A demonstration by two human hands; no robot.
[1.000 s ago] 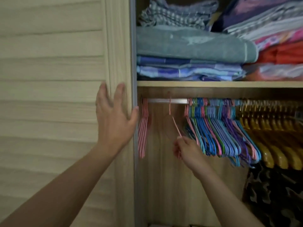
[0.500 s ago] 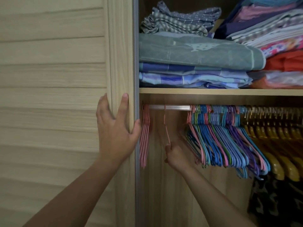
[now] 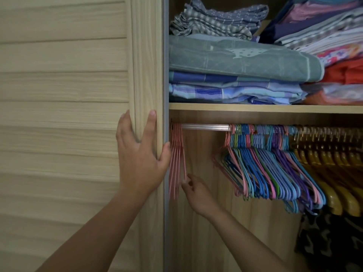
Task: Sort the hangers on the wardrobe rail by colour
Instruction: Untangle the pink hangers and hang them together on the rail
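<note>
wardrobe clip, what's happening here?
A person is sorting hangers by colour. The right hand pinches the outermost of the pink hangers bunched at the rail's left end. The left hand rests on the door's edge. The mixed-colour bunch hangs further right, unsorted.

A single head-worn wide-angle camera supplies the only view; no second view overlaps it. It faces forward into an open wardrobe at close range, level with the rail (image 3: 204, 127). The door frame (image 3: 146, 75) fills the left half; the shelf (image 3: 255, 108) crosses the upper right. Both forearms enter from the near bottom edge. Straight lines bow slightly toward the frame edges.
</note>
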